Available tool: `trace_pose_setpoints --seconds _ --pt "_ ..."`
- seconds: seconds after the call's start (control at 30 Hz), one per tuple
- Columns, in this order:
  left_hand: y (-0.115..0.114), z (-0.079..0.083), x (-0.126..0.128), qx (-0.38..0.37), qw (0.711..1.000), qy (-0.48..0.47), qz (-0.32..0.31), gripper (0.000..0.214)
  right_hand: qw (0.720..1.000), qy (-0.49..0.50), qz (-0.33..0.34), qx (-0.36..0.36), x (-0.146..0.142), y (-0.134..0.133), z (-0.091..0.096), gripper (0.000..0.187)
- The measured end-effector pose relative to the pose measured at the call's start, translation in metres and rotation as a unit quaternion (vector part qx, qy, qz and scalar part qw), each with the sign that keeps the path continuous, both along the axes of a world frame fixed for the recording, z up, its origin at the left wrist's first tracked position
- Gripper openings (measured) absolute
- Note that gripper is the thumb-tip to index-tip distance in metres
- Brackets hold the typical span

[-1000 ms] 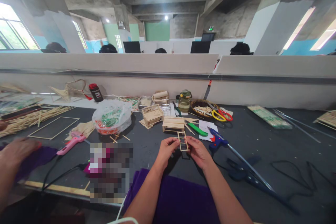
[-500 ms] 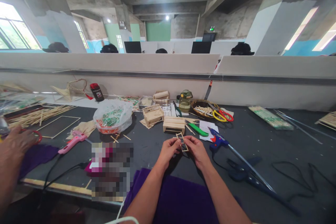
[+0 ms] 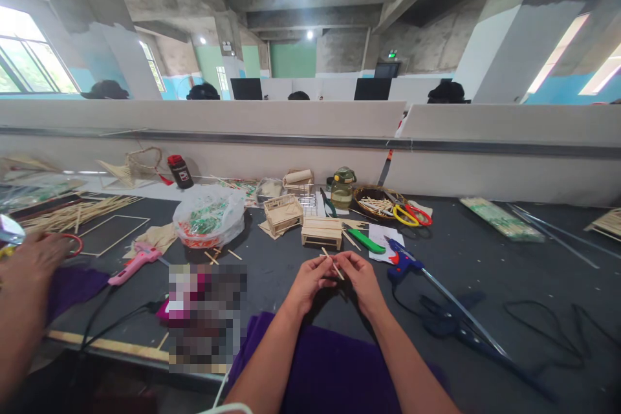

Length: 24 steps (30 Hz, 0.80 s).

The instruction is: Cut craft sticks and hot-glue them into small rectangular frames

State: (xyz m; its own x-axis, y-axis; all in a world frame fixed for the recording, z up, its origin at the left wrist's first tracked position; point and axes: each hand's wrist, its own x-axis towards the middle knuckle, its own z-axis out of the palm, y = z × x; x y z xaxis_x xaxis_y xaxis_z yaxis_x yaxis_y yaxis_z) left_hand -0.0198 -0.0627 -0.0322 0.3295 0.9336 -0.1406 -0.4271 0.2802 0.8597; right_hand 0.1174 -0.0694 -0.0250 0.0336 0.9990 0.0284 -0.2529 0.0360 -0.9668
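Observation:
My left hand [image 3: 306, 283] and my right hand [image 3: 359, 280] meet over the dark table [image 3: 485, 259], both pinching a small frame of thin wooden sticks [image 3: 332, 264]. The frame is turned edge-on, so it shows as a slanted sliver between my fingertips. Just beyond my hands sits a small wooden bench model [image 3: 321, 232]. A second stick-built box model [image 3: 283, 213] stands behind it to the left. A blue glue gun [image 3: 404, 258] lies right of my right hand.
A green-handled cutter [image 3: 365, 240], scissors [image 3: 410, 213] by a basket of sticks [image 3: 376, 200], a jar [image 3: 342, 186], a plastic bag [image 3: 207, 222] and a pink glue gun [image 3: 132, 262] lie about. Another person's hand [image 3: 32, 265] rests at far left near bamboo sticks [image 3: 72, 212]. Purple cloth [image 3: 330, 365] covers my lap.
I have turned the stick frame from flat-on to edge-on and drawn my hands slightly closer together. The other person's hand at left has shifted toward the red scissors.

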Motion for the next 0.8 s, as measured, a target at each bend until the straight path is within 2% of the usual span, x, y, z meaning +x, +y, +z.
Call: trace_pose_setpoints --seconds 0.2,0.3,0.5,0.8 --pt "-0.0003 0.0039 -0.0059 -0.051 0.993 -0.104 -0.037 0.040 0.999 0.002 -0.053 0.004 0.0058 0.0031 -0.0043 0.029" --pt "0.0002 0.0040 -0.0077 -0.057 0.990 -0.125 -0.029 0.036 0.998 -0.001 -0.062 0.001 0.0078 0.0032 -0.0061 0.029" --pt "0.0009 -0.0019 -0.0072 -0.054 0.993 -0.108 -0.019 0.035 0.999 -0.031 -0.038 -0.005 0.0078 0.0023 -0.0070 0.029" --pt "-0.0023 -0.0026 -0.0013 -0.040 0.999 -0.015 0.013 0.039 0.999 -0.043 0.008 -0.016 0.0072 -0.0040 -0.0026 0.032"
